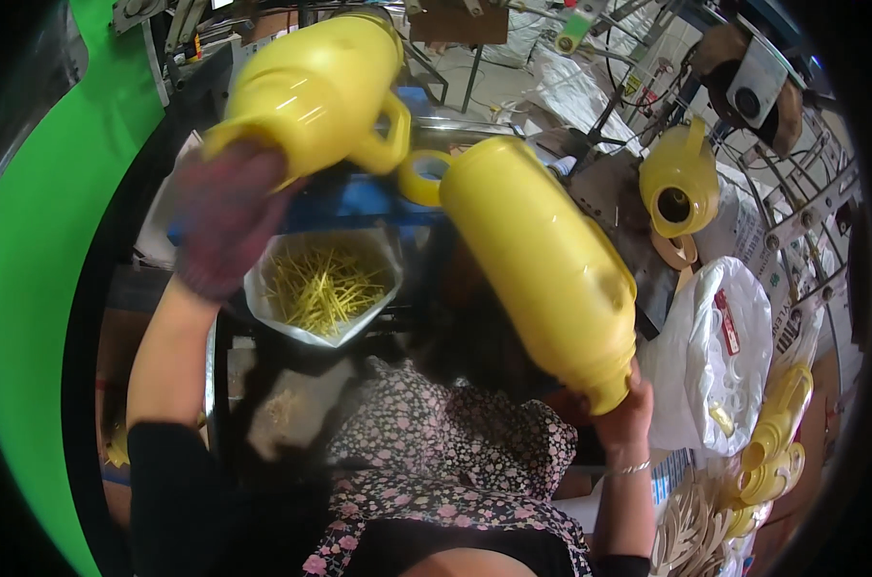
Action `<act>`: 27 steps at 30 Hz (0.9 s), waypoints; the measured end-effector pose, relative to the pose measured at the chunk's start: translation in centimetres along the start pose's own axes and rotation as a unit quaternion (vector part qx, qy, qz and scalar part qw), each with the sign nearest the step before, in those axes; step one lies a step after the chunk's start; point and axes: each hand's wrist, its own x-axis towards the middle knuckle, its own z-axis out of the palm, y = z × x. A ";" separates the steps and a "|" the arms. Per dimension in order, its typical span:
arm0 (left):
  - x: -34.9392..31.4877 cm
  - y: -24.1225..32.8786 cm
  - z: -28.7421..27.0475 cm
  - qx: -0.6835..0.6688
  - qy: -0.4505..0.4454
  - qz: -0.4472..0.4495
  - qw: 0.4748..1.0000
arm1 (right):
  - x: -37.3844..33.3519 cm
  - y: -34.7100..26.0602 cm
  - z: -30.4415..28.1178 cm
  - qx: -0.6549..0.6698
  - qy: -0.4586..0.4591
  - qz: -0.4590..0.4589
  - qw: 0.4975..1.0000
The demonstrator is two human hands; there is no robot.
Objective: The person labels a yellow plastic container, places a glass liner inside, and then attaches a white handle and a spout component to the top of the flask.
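Observation:
My left hand, in a dark reddish glove and blurred, is closed at the mouth of a yellow plastic jug. The jug is held up tilted at the upper left, its looped handle toward the middle; the fingertips are hidden at the opening. Lower right, my bare right hand grips the narrow neck of a second yellow jug. That one slants with its neck toward me and its wide base up and away. Between the two jugs stands a roll of yellow tape.
A white bag of thin yellow strips sits before me. At right are another yellow jug, a white plastic bag, more yellow jugs and beige bands. Metal bars edge the far right; a green surface lies left.

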 end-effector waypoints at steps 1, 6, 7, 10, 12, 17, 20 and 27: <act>-1.8 -0.2 -1.9 -0.038 -0.006 -0.055 0.998 | 1.2 -0.6 -0.4 -0.022 -0.010 -0.008 1.000; -20.5 -3.8 -8.8 0.241 0.057 -0.244 0.938 | 11.5 -0.7 14.0 -0.007 -0.119 0.009 0.993; -22.5 -3.0 -10.0 0.216 0.015 -0.289 0.932 | 12.6 0.2 18.1 0.022 -0.137 0.042 0.989; -27.1 -1.0 -11.6 0.230 -0.043 -0.296 0.926 | 14.9 1.7 29.1 0.090 -0.192 0.075 0.974; -27.1 0.6 -11.5 -0.117 0.054 -0.553 0.823 | 19.8 3.0 32.4 0.109 -0.198 0.047 0.973; -24.1 3.7 -12.2 -0.247 0.069 -0.643 0.722 | 29.2 4.5 36.2 0.197 -0.170 0.066 0.963; -24.3 4.9 -12.2 -0.252 0.065 -0.639 0.724 | 29.8 5.3 36.5 0.227 -0.173 0.081 0.955; -17.8 4.7 -10.9 -0.362 0.052 -0.548 0.753 | 22.8 4.6 31.7 -0.228 -0.156 -0.228 0.933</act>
